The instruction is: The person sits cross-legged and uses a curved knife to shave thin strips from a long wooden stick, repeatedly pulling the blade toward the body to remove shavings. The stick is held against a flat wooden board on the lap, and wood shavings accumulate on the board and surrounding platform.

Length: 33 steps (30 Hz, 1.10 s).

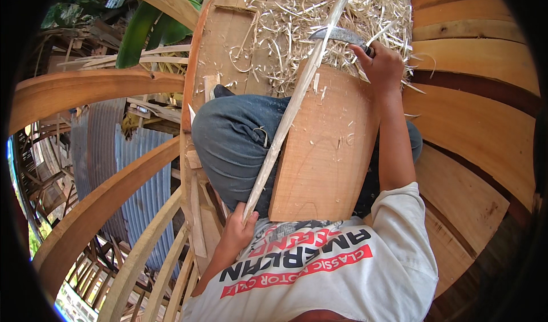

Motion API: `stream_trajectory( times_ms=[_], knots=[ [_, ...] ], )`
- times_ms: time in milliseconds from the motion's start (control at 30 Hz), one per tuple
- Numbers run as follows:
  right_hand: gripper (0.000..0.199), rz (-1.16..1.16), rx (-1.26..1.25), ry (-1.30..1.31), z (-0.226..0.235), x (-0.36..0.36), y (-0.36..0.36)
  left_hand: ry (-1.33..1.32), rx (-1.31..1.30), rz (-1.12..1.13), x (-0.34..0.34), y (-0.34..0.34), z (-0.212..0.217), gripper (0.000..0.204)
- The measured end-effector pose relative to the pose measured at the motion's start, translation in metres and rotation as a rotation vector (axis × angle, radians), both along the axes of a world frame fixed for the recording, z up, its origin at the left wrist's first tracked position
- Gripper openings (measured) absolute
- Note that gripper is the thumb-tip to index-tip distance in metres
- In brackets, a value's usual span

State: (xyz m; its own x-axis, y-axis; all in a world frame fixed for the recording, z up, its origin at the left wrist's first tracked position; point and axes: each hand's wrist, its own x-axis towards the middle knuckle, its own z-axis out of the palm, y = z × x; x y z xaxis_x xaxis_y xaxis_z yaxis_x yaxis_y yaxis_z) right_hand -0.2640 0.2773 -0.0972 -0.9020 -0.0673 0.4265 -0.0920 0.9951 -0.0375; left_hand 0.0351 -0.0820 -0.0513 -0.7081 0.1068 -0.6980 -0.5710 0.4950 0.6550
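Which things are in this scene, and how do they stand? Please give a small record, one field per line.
Left hand: closed round the near end of a long pale wooden stick
Right hand: holds a curved grey metal knife by its dark handle
Knife position: crosses the stick toward its far end; exact contact unclear
Middle: a broad, flat, light-brown wooden board, mostly right of the stick
Beyond the board: many thin, curly, cream wood shavings
Right side: long orange-brown wooden planks
Left side: blue-grey corrugated metal sheets behind curved brown wooden beams
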Motion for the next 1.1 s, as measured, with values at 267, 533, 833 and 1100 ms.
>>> stream_trajectory(
  times_ms=[267,533,833,1100],
  knots=[
    [0.028,0.087,-1.09,-1.199,0.07,0.032,0.025,0.046,0.01,-0.033,-0.004,-0.007,-0.004,0.024],
    [0.026,-0.051,-1.307,-0.935,0.064,0.054,0.003,0.087,0.072,-0.04,0.003,-0.014,-0.016,0.028],
    [0.029,-0.012,-1.062,-0.698,0.041,0.064,-0.016,0.058,0.049,-0.008,0.001,-0.011,-0.011,0.028],
    [0.03,-0.041,-1.495,-1.08,0.069,0.05,-0.009,0.07,0.061,-0.017,0.004,-0.014,-0.015,0.028]
  ],
)
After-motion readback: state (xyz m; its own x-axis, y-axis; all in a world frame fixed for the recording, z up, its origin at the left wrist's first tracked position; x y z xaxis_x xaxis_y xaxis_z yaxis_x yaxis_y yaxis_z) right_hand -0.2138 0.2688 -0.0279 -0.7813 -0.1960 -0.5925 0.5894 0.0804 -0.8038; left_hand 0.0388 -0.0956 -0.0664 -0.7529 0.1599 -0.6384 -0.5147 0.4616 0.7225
